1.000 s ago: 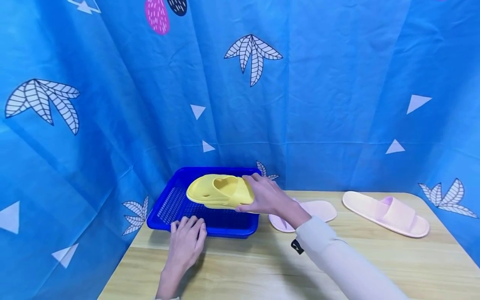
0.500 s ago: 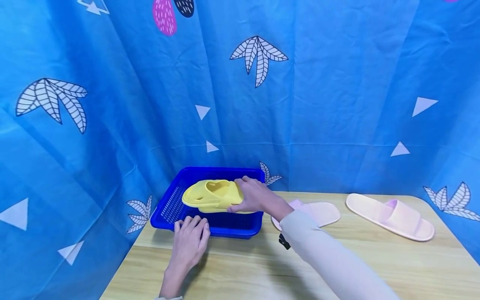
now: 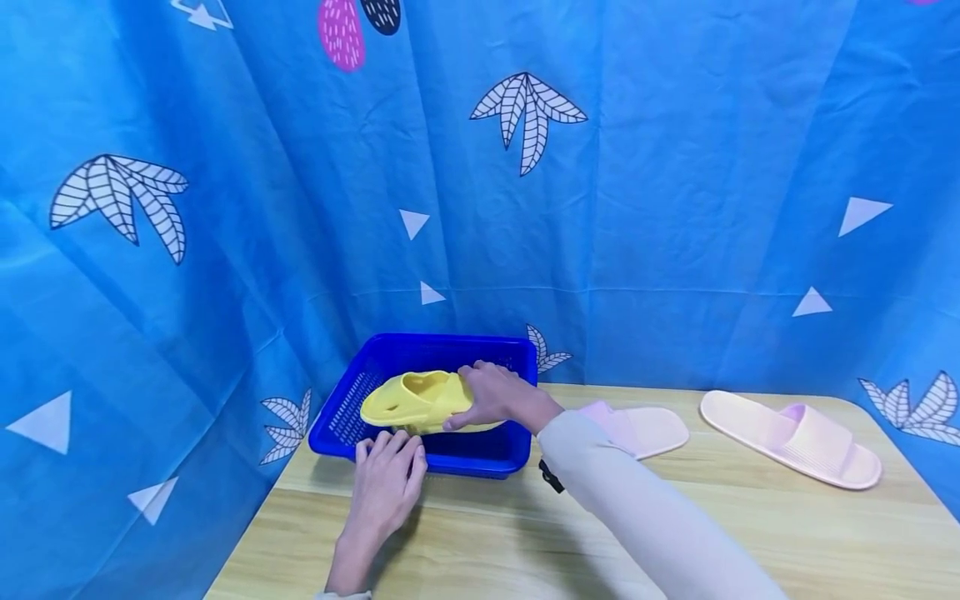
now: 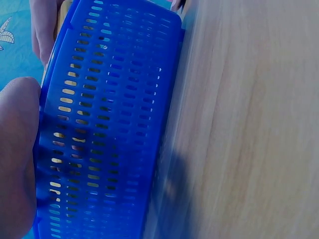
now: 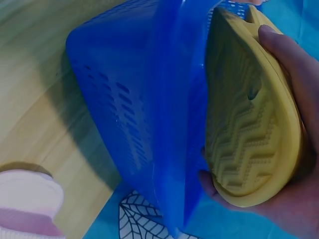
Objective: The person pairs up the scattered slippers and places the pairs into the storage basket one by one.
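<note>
A yellow clog [image 3: 412, 406] lies low in the opening of the blue plastic basket [image 3: 474, 467], its toe pointing left. My right hand [image 3: 498, 396] grips the clog by the heel end. In the right wrist view the zigzag-patterned sole of the clog [image 5: 241, 114] faces the camera, with thumb and fingers round its edges. My left hand [image 3: 386, 479] holds the near rim of the basket, its fingertips bent over the edge. The left wrist view shows the slotted basket wall [image 4: 112, 109] close by, with yellow glimpsed through the slots.
A pink slipper [image 3: 651, 429] lies on the wooden table [image 3: 465, 542] right of the basket, partly hidden by the right forearm. Another pink slipper [image 3: 795, 437] lies farther right. A blue patterned curtain [image 3: 660, 208] hangs behind and at the sides.
My right hand has moved the yellow clog down and to the left, deeper into the basket. The left hand stays at the rim. The head view has shifted slightly.
</note>
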Demonstrator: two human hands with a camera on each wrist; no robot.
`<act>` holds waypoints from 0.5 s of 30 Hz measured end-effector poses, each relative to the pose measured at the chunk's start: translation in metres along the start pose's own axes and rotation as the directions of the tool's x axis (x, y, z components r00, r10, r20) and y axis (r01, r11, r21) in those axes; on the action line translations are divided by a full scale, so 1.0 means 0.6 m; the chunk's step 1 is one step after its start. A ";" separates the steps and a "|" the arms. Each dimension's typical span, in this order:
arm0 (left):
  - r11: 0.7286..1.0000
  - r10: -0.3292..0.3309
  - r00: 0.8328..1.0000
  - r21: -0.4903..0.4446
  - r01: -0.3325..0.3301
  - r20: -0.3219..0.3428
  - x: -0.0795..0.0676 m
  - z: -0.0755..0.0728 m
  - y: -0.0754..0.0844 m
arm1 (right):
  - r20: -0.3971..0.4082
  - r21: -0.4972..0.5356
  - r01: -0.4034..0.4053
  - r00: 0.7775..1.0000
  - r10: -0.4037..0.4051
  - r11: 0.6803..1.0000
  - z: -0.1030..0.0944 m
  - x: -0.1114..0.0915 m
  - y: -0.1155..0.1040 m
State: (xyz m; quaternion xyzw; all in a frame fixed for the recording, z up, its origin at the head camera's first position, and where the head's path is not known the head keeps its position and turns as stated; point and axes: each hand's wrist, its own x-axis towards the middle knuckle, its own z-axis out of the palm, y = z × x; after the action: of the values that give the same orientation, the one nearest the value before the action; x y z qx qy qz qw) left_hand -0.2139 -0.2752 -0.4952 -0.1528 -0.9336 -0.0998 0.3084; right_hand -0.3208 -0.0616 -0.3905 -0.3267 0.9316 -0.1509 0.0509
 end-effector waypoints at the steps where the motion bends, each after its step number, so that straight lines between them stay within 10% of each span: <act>1: 1.000 0.001 1.000 -0.002 -0.001 -0.002 0.000 0.000 0.000 | 0.014 0.006 0.002 1.000 -0.002 1.000 0.002 0.002 -0.001; 15: 1.000 -0.004 1.000 -0.008 0.004 -0.003 0.001 -0.001 -0.001 | 0.170 -0.012 0.008 0.985 -0.006 1.000 0.025 0.030 -0.019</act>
State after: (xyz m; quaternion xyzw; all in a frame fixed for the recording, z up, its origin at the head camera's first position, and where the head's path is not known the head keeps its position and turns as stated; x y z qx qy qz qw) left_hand -0.2138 -0.2757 -0.4944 -0.1522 -0.9330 -0.1042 0.3092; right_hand -0.3254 -0.0848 -0.4011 -0.3421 0.9236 -0.1168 0.1278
